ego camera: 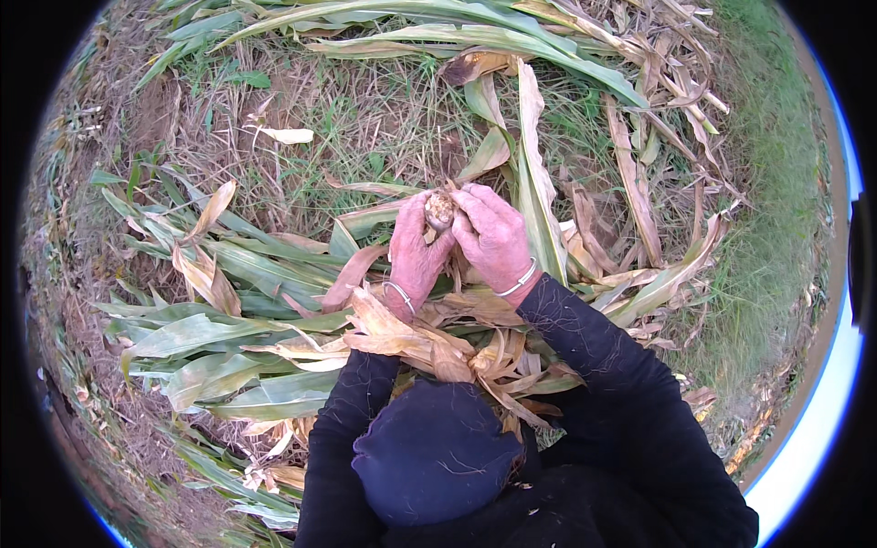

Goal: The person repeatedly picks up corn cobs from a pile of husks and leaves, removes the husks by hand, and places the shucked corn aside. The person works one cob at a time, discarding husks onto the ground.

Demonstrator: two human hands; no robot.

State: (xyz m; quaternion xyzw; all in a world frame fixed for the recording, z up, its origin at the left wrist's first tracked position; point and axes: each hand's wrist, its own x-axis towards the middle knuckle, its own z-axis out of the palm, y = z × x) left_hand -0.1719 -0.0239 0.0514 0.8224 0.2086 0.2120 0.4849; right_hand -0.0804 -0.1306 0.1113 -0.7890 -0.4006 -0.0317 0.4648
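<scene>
A corn ear (439,211) points its pale, rounded end up at the camera, and the rest of it is mostly hidden. My left hand (419,248) wraps around its left side. From the right, my right hand (495,236) has thumb and fingertips against the ear's edge. A pale bracelet circles each wrist. Dry tan husks (414,335) lie below the hands, partly over the left forearm. To the right of my right hand a long, partly dried leaf (536,171) runs upward.
Green corn stalks and leaves (253,274) are heaped at left. More stalks (438,34) lie across the far side, near a husked ear with a dark tip (473,66). Grass and straw (329,130) cover the soil. A dark blue rounded cloth shape (431,452) sits between my arms.
</scene>
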